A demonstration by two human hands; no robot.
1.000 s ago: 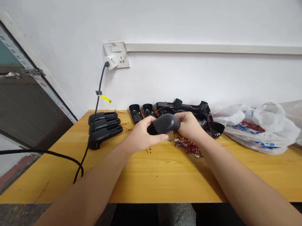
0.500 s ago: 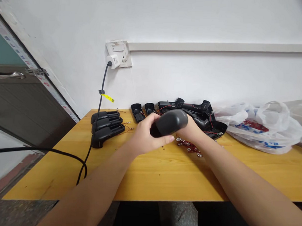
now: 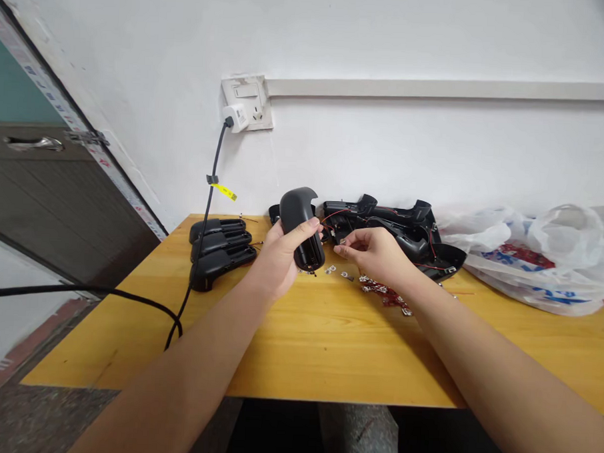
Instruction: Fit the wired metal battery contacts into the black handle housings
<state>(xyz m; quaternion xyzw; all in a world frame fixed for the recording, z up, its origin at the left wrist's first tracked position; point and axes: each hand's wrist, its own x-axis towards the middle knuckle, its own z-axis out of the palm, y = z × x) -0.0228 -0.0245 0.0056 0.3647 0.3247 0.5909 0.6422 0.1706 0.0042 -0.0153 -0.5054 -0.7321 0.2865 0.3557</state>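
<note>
The left hand [image 3: 280,262] is closed around a black plastic shell [image 3: 299,226] and holds it up above the desk [image 3: 327,348]. The shell stands tall, with its round end on top. The right hand [image 3: 375,253] is just beside it, with the thumb and fingers [image 3: 342,249] pinched close together. It may hold something tiny, but I cannot tell. Small metal bits [image 3: 331,270] lie on the desk under the hands, and a pile of red wires [image 3: 382,293] is next to them. Behind the hands are more black shells [image 3: 377,223] with thin red wires. Three black shells [image 3: 221,250] sit in a row to the left. A plastic bag [image 3: 531,260] lies on the right side of the desk. A black cord [image 3: 207,209] goes up to a white plug [image 3: 235,117] in the wall.
</note>
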